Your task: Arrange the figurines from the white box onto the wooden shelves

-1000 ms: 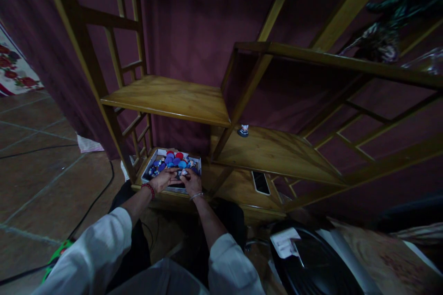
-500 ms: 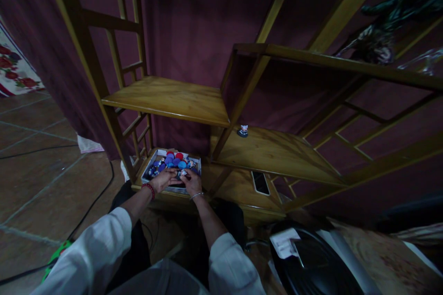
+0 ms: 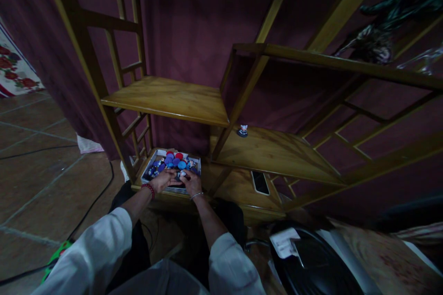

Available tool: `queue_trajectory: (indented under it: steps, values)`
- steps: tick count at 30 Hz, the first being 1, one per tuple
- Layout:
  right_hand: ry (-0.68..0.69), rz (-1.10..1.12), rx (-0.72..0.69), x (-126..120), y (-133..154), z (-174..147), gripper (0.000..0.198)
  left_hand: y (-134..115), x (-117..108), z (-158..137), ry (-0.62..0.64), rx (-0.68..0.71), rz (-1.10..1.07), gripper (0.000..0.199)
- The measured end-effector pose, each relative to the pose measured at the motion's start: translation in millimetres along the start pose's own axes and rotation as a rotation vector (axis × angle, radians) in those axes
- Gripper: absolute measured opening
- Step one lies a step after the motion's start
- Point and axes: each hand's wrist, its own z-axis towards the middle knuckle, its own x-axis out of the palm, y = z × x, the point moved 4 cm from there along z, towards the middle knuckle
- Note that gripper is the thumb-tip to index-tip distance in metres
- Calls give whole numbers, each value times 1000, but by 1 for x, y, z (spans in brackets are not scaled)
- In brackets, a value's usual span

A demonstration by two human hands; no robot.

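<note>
Between my two hands is a small figurine (image 3: pixel 181 174), white on top with a dark lower part. My left hand (image 3: pixel 166 179), with a red bead bracelet at the wrist, closes on its left side. From the right, my right hand (image 3: pixel 191 181), with a thin bracelet, grips it with bent fingers. Both hands are over the front edge of a shallow white box (image 3: pixel 148 169), which holds several purple, blue and red round pieces (image 3: pixel 173 161) and small figures. Another small figurine (image 3: pixel 242 131), white above a dark round base, stands upright on the middle shelf to the right.
A wooden shelf unit (image 3: pixel 173 97) stands before a maroon curtain. On its low board lies a phone (image 3: pixel 260 183), right of the box. A black stool (image 3: pixel 318 262) bearing papers is at lower right. Cables (image 3: pixel 109 179) cross the tiled floor at left.
The figurine between my hands has tilted or turned slightly. Both hands stay almost in the same place over the box.
</note>
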Motion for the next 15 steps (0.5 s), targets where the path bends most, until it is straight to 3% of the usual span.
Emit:
queue_trajectory:
  steps: [15]
  values:
    - [-19, -9, 32, -2, 1, 0, 29, -4, 5, -2, -2, 2, -19, 16]
